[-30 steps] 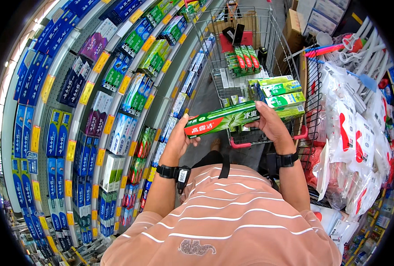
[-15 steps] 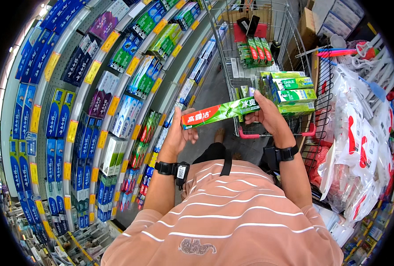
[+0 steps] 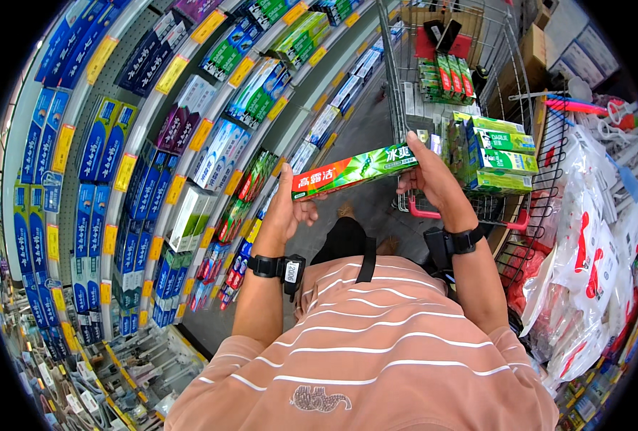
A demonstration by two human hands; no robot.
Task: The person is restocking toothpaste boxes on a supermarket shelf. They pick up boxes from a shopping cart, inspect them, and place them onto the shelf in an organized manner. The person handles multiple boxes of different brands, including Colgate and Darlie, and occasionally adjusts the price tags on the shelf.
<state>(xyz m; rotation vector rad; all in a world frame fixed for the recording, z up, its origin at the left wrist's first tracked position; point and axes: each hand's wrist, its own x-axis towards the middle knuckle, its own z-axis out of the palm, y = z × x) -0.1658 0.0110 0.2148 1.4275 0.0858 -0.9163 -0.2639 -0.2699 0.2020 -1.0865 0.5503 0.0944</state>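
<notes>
Holding a white-lettered red-and-green box (image 3: 355,172)

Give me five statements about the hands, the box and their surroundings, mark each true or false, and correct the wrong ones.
1. The left hand is at the red end of the long red-and-green box. True.
2. The right hand grips the cart's handle. False: the right hand holds the box's green end.
3. The cart has several green boxes in it. True.
4. The shelves with rows of blue boxes stand on the person's right. False: those shelves are on the left.
5. A black band circles each wrist. True.
</notes>
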